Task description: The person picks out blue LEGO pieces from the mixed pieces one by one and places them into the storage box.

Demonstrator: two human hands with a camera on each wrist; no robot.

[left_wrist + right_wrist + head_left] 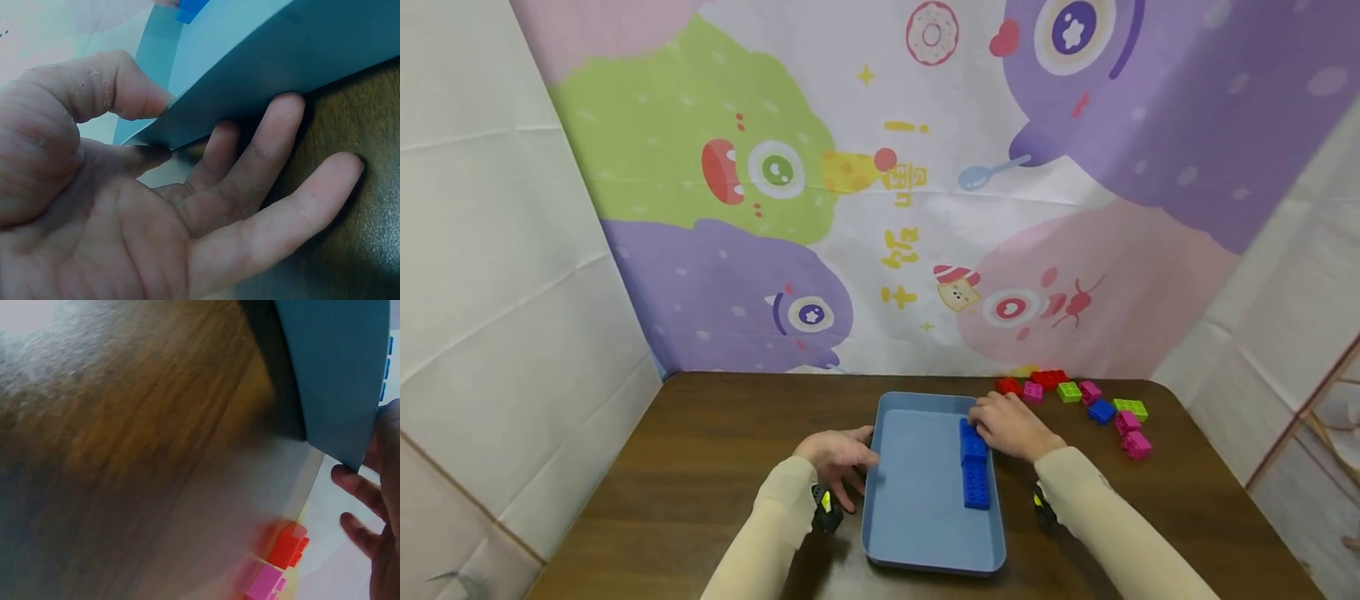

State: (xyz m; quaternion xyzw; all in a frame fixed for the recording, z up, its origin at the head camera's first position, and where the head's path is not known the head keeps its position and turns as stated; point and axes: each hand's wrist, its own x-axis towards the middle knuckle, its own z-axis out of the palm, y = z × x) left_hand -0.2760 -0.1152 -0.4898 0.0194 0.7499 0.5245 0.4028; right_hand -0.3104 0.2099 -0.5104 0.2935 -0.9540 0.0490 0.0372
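Note:
A blue-grey rectangular tray lies on the table between the hands. Blue toy building bricks form a row inside it along the right wall; the nearer one shows rows of studs. My left hand is at the tray's left side. In the left wrist view, the thumb and index finger pinch the rim, while the other fingers spread below along the outer wall. My right hand reaches over the right rim near the far corner, its fingertips on the far end of the blue bricks, partly covering them.
Loose bricks lie at the table's back right: red ones, green ones, pink ones and a blue one. A printed cloth with cartoon monsters hangs behind the brown wooden table.

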